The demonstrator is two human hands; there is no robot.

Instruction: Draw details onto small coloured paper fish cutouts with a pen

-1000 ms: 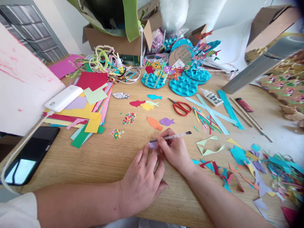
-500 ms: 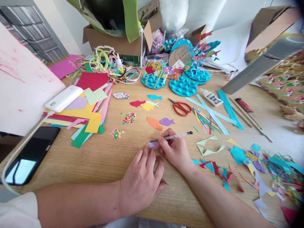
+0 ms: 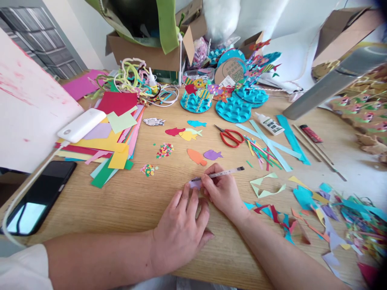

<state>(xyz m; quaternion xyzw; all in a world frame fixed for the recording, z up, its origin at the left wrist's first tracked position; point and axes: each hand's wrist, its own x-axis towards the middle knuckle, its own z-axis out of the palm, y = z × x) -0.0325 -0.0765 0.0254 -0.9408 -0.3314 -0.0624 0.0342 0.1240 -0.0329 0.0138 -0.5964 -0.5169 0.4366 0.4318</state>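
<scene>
My right hand (image 3: 223, 195) is closed around a clear pen (image 3: 226, 172), its tip down on a small lavender paper piece (image 3: 195, 184). My left hand (image 3: 183, 227) lies with fingers stretched out, fingertips pressing that piece against the table; most of the piece is hidden under the fingers. Just beyond are an orange paper fish (image 3: 196, 157) and a purple paper fish (image 3: 213, 154). Farther back lie a red fish (image 3: 173, 131), a yellow fish (image 3: 188, 135), a blue fish (image 3: 196, 123) and a drawn white fish (image 3: 154, 121).
Red-handled scissors (image 3: 231, 137), a glue bottle (image 3: 269, 123) and paper strips (image 3: 272, 145) lie to the right, with scraps (image 3: 304, 197) nearer me. Coloured paper (image 3: 117, 102), a power bank (image 3: 81, 125) and a phone (image 3: 39, 197) are at left. Blue egg-tray crafts (image 3: 232, 109) stand behind.
The pen has tilted very slightly in my right hand. My left hand stays in place on the lavender paper.
</scene>
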